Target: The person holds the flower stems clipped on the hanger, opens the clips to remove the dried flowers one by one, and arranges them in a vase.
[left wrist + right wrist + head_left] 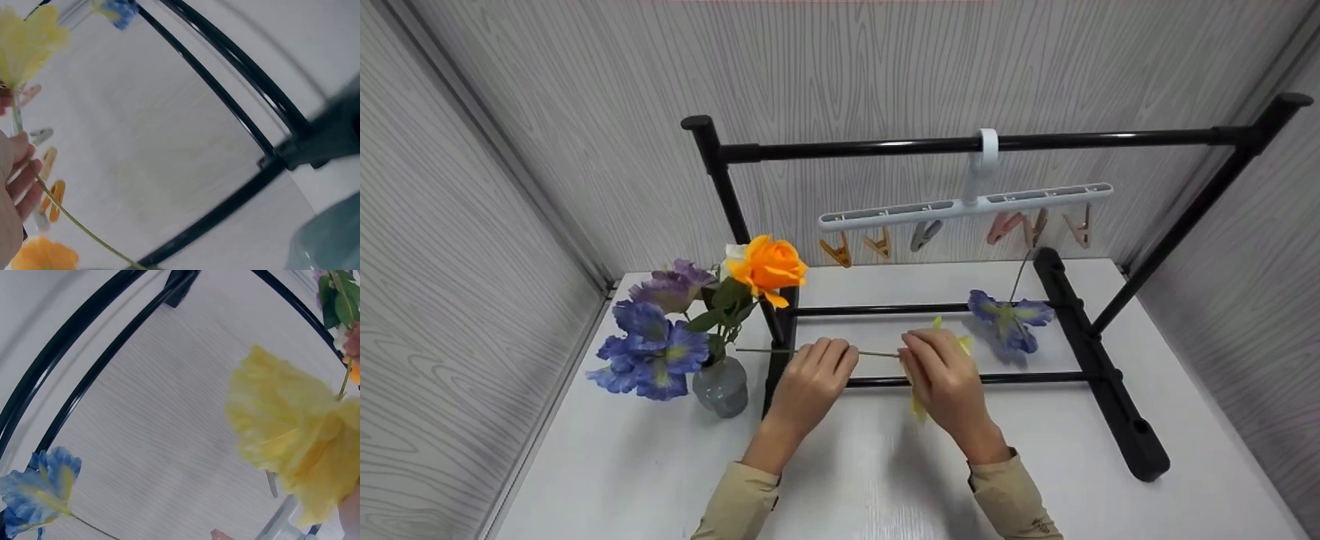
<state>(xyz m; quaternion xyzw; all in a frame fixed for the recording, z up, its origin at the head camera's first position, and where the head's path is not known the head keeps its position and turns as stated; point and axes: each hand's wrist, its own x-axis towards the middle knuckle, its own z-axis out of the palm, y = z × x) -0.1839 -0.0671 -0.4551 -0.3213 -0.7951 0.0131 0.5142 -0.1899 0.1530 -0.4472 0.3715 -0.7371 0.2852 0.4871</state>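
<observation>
A yellow artificial flower point(287, 433) is held sideways between both hands above the rack's base. My left hand point(810, 379) pinches its thin green stem point(877, 354), whose free end extends left toward the vase. Close behind the blossom, my right hand point(949, 375) grips the stem and hides most of the petals in the head view. Up and to the right, a blue iris point(1012, 322) hangs head down by its stem from a brown clip point(1035, 229) on the white clip hanger point(900, 214).
A black rack point(870, 150) carries the hanger on its top bar; its lower bars run behind the hands. Other clips, including an orange one point(836, 250), hang from the hanger. At left stands a grey vase point(721, 390) with an orange rose point(769, 268) and blue and purple flowers.
</observation>
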